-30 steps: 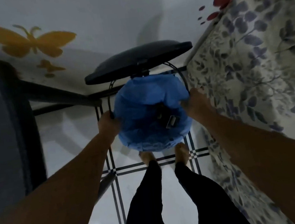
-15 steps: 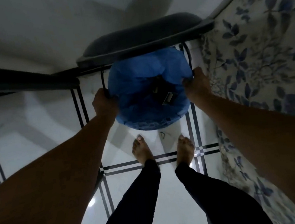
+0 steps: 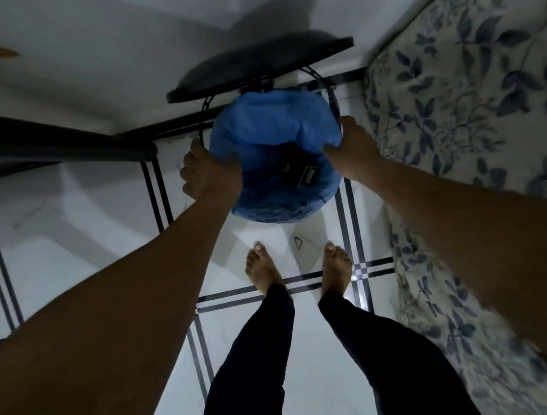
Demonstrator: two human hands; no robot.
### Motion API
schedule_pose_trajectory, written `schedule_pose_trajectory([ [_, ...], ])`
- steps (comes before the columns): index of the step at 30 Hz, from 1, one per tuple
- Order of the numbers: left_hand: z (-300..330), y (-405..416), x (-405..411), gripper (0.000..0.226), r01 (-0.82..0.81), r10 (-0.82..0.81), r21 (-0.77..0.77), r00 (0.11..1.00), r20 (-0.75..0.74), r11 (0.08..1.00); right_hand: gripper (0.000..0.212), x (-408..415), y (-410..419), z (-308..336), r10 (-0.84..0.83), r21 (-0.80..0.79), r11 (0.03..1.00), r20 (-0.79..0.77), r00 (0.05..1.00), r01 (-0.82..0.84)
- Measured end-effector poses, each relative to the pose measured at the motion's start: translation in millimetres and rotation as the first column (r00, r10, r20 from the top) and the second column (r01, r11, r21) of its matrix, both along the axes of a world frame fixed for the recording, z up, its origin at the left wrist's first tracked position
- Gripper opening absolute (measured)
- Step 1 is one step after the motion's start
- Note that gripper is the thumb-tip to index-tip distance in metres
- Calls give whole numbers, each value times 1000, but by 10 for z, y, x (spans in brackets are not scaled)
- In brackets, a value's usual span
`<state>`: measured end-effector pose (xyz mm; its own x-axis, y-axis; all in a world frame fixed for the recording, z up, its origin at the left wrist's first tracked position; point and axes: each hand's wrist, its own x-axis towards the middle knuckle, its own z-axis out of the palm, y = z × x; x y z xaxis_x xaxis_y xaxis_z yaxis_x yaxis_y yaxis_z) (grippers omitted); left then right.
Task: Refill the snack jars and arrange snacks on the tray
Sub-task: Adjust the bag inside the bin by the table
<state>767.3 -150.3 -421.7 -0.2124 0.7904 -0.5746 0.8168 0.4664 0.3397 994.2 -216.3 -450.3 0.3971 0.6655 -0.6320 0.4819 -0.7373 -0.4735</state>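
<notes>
Evidently we are carrying something with both arms out: our left hand [image 3: 208, 172] grips the left side of a round blue thing [image 3: 273, 159], fingers curled over its edge, and our right hand [image 3: 352, 150] pinches the blue material on the opposite side. Holding it from both sides like this looks like the way to keep a wide, soft-covered load level while we stand with it. A thin black metal ring [image 3: 201, 113] curves just beyond our left fingers and shows again beyond the right hand, so the blue cover seems to sit inside a wire frame, and beyond both hands a dark padded seat [image 3: 258, 59] tilts toward the wall; we judge this to be a stool or chair held by its frame, though we cannot be sure.

Much is unclear. No snack jars, snacks or tray appear anywhere, so the task's own things are out of view. Between our hands a dark object with a small pale tag [image 3: 307, 176] lies on the blue surface, too dim to identify. On the floor below our hands, near our bare feet [image 3: 264, 270], lies a small triangular thing [image 3: 298, 241] we cannot name. Outside our right arm runs a floral bedcover [image 3: 472, 82], cut off by the edge.
</notes>
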Motion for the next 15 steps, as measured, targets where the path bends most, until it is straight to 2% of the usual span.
schedule_pose_trajectory([
  [5, 911, -129, -100, 77, 111, -117, 115, 992, 43, 987, 56, -60, -95, 1048, 44, 108, 993, 2, 999, -44],
  [8, 1687, -175, -175, 70, 140, -167, 258, 982, 88, 956, 48, -173, -97, 1880, 56, 206, 977, -18, 998, -51],
  [11, 2518, -186, -262, 64, 209, -261, 428, 963, 66, 879, 36, -332, 14, 2803, 125, 342, 930, 43, 991, -132],
  [15, 3759, -285, -422, 61, 239, -331, 651, 943, 21, 721, 48, -530, 45, 4117, 268, 485, 812, 184, 946, -324],
])
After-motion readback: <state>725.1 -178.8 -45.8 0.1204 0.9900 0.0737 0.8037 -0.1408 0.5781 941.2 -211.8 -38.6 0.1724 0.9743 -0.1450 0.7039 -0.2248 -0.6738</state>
